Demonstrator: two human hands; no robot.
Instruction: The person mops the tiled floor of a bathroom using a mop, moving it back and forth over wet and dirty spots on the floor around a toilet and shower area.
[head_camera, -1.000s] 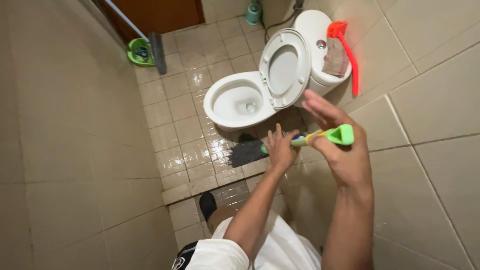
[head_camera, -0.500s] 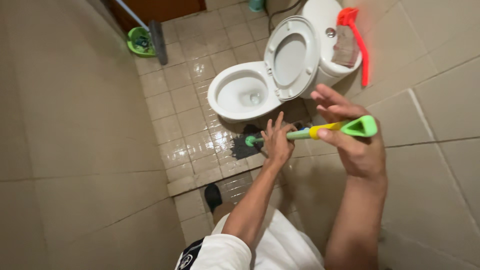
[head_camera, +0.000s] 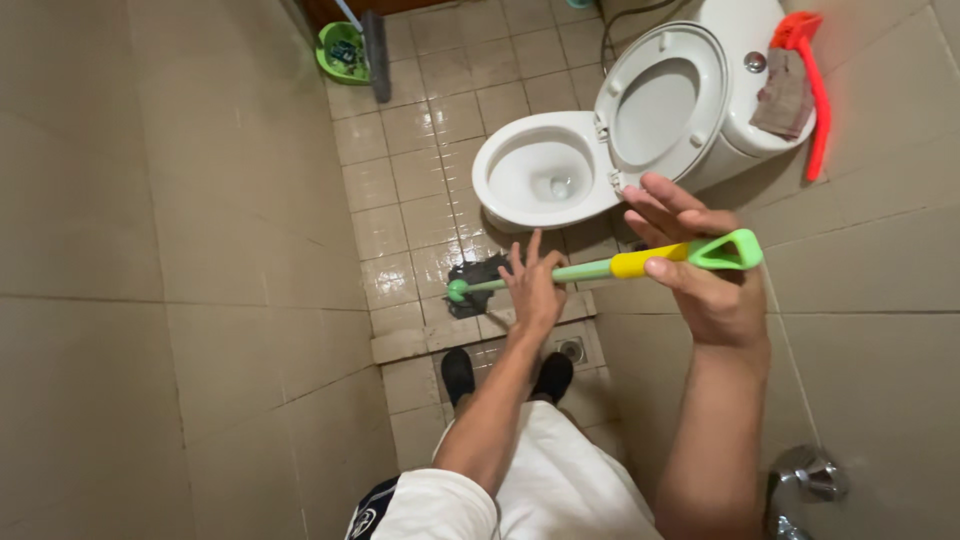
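Two hands on green plastic mop handle (head_camera: 590, 268): right hand (head_camera: 700, 285) pinching yellow grip near looped end, left hand (head_camera: 533, 290) on mid-shaft, fingers splayed. Dark mop head (head_camera: 478, 285) on wet floor tiles before white toilet bowl (head_camera: 540, 175). Firmer left-hand grasp likely steadies strokes.

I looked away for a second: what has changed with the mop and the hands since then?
The green mop handle has swung flatter across the view. The right hand keeps its grip near the looped end; the left hand still rests open on the shaft. The toilet lid stays up.
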